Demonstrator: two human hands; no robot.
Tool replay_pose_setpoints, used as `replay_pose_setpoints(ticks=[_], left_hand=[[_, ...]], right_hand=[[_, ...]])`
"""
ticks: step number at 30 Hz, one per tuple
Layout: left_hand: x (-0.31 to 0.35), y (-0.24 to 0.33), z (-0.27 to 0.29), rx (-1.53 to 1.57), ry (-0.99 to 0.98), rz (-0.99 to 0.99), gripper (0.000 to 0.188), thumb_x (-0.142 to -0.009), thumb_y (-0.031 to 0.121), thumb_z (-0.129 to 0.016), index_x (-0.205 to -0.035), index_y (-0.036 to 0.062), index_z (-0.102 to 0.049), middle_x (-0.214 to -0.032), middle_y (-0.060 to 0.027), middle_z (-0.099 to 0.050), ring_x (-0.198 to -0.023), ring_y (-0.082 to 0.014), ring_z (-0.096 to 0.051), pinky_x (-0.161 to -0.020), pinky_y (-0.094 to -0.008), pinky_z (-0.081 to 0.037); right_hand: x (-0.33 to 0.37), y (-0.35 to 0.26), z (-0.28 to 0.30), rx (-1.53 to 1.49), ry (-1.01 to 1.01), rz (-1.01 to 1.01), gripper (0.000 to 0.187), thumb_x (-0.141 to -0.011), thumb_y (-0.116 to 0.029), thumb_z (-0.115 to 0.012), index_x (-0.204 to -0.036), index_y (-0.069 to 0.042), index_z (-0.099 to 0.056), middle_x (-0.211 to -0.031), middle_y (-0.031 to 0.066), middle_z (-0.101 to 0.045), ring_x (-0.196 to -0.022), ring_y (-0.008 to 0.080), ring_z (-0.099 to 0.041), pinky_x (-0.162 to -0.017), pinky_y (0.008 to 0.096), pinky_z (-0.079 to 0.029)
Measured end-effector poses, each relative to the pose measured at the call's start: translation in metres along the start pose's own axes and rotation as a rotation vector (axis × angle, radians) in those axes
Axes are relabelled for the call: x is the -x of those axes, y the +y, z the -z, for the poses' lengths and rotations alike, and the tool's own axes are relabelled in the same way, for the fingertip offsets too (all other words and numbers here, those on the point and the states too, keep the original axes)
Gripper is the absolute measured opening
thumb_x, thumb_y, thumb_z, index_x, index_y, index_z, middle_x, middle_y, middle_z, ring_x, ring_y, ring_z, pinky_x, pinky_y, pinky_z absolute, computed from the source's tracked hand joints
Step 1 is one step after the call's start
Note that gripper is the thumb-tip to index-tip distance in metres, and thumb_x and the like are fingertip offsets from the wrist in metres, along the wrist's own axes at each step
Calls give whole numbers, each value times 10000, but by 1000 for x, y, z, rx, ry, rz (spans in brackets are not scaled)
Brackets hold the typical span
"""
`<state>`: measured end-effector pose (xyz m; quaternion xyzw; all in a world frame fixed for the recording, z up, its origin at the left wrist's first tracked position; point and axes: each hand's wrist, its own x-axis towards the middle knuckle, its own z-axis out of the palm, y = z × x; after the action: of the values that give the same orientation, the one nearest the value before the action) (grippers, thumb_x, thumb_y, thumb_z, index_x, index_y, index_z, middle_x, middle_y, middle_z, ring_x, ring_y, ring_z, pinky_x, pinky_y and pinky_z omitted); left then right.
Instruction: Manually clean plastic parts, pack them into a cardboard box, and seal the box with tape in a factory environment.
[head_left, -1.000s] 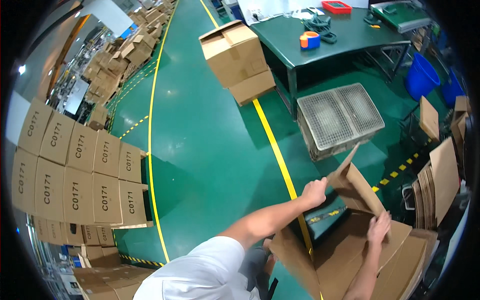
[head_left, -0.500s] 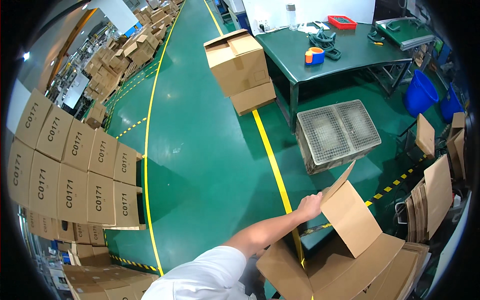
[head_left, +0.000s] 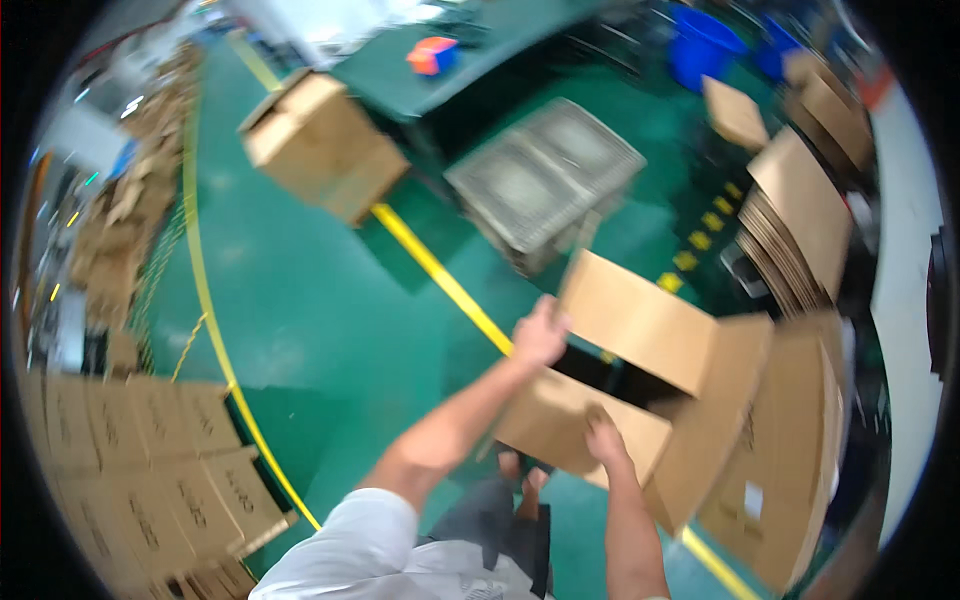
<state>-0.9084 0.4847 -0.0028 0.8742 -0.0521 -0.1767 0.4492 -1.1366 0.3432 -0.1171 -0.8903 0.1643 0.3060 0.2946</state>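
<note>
I hold an unfolded brown cardboard box (head_left: 640, 320) over the green floor, its open inside showing dark between the panels. My left hand (head_left: 540, 335) grips the box's upper left corner at the far panel. My right hand (head_left: 605, 440) is closed on the near panel's edge, lower down. The picture is blurred by motion.
A grey wire-mesh crate (head_left: 545, 180) stands just beyond the box. An open carton (head_left: 320, 145) sits by a green table (head_left: 470, 50). Flat cardboard sheets (head_left: 800, 220) stack at the right. Printed cartons (head_left: 140, 480) pile at lower left. A yellow floor line (head_left: 440, 275) runs diagonally.
The view has swung and everything shifted; the box has opened up into a tube shape, and my right hand has come onto its near panel.
</note>
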Motion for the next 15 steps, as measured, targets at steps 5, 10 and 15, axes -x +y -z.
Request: replay_pose_setpoints(ticks=[5,10,15], left_hand=[[35,-26,-58,149,-231,-174,430,-952,294,-432,-1351,134,-445,-1415,-220,-356,-1337,-345,-304,-1082,-383,-269],[68,-94,-95,-592,-278,-10,737,-765,292,-676,-1390,107,-332,-1430,-292,-237,-1367,-421,-148,-1063,-587,-185],[66,-137,-61,-187,-159,452,1108,-595,368,-838,-1407,-14,-187,-1421,-275,-273,-1335,-359,-278,-1067,-466,-276]], right_hand=[[136,-1,86,57,1044,24,334,-883,-57,-493,-1211,-10,-540,-1268,206,-514,-1176,373,-488,-1026,413,-363],[178,114,103,-702,1161,-399,343,-906,-95,-499,-1233,6,-521,-1224,140,-561,-1129,285,-537,-965,355,-411],[116,177,22,-1814,495,-268,642,-896,-365,-575,-1397,-47,-330,-1354,144,-454,-1187,265,-489,-1005,350,-376]])
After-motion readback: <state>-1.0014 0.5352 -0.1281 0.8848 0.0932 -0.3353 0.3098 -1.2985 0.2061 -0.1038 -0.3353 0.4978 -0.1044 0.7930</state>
